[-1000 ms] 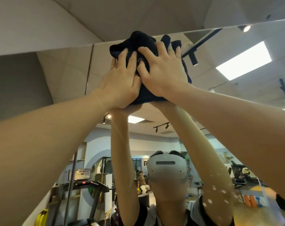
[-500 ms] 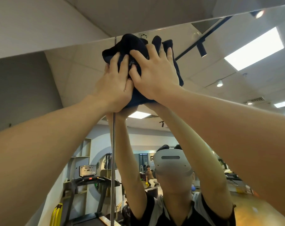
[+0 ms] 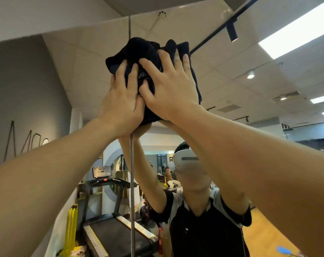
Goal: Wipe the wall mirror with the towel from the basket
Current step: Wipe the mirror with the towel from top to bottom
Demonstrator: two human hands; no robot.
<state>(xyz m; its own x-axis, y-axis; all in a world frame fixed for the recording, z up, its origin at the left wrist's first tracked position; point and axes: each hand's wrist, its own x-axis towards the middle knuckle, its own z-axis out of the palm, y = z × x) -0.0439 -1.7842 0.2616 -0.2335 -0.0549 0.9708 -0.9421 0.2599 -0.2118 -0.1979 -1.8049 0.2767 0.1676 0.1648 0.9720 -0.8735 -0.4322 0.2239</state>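
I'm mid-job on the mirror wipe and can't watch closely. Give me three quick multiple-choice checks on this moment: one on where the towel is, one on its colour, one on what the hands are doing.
1. Where is the towel?
A. High on the wall mirror, across the vertical seam
B. In a basket
C. Draped on the treadmill

2. What colour is the towel?
A. White
B. Yellow
C. Black

3. What are the hands doing?
A. Only one touches the towel
B. Both press the towel to the glass
C. Both hang idle

Key: 1 A, the cloth sits bunched near the mirror's top edge, covering the seam there. 2 C, it is dark black throughout. 3 B, the left hand and right hand lie side by side on the towel, fingers spread over it.
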